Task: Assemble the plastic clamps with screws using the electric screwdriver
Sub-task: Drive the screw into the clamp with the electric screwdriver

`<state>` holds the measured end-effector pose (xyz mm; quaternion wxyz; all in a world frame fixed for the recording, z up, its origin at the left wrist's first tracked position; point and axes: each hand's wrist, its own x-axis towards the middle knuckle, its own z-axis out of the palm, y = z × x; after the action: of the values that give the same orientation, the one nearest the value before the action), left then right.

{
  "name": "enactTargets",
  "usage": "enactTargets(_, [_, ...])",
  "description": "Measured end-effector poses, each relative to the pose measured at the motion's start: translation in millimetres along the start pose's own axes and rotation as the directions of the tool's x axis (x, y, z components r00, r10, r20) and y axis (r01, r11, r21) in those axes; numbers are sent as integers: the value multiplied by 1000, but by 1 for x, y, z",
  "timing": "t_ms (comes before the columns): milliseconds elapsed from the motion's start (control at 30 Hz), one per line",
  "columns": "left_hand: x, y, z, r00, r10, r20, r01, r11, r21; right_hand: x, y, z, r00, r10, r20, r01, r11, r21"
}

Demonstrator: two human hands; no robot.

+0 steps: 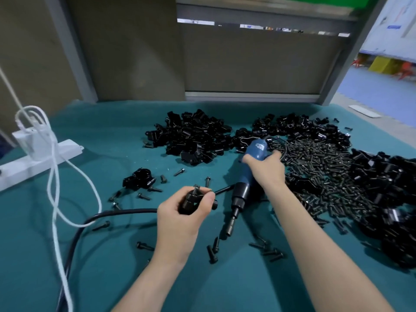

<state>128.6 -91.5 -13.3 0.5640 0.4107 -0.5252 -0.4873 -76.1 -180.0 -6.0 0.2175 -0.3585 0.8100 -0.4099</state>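
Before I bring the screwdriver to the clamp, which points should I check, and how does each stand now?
1. Left hand grips the clamp: ok.
2. Screw straight in the clamp: cannot tell.
3. Right hand grips the screwdriver: ok.
4. Bit meets the screw: not ok, it points at the mat, apart from the clamp.
5. Screw pile near the right hand: ok.

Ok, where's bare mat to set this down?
Bare mat lies between the white power strip and the far clamp pile, and at the near edge left of the right forearm. Right of the electric screwdriver, the screw heap and clamps crowd everything.
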Motion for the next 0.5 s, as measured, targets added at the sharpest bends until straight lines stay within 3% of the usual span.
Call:
enactTargets(67, [1, -1, 0, 1000, -3, 6, 3, 1000, 3, 3, 2, 2, 994, 2, -111, 20, 980, 199])
enactTargets(133, [2, -2, 0, 1000, 5, 3, -5, 1000, 24, 5, 0, 3, 989, 61, -136, 10, 883, 469])
enactTargets(200, [3, -3, -1, 1000, 15, -3, -15, 998, 56, 8, -9, -1, 981, 191, -47, -97, 679, 728])
enactTargets(267, [5, -4, -1, 1000, 21, -6, -21, 997, 68, 11, -16, -4, 960, 244, 135, -225, 390, 893])
enactTargets(333, [5, -5, -1, 1000, 30, -6, -30, 997, 77, 13, -16, -7, 933, 259, 251, -292, 136, 947])
enactTargets(400, [6, -8, 1, 999, 37, -7, -36, 993, 109, 13, -13, -8, 927, 168, 335, -324, -89, 942])
enactTargets(500, [6, -12, 1, 1000, 27, 6, -27, 977, 210, 13, -12, -17, 930, -25, 367, -360, -263, 895])
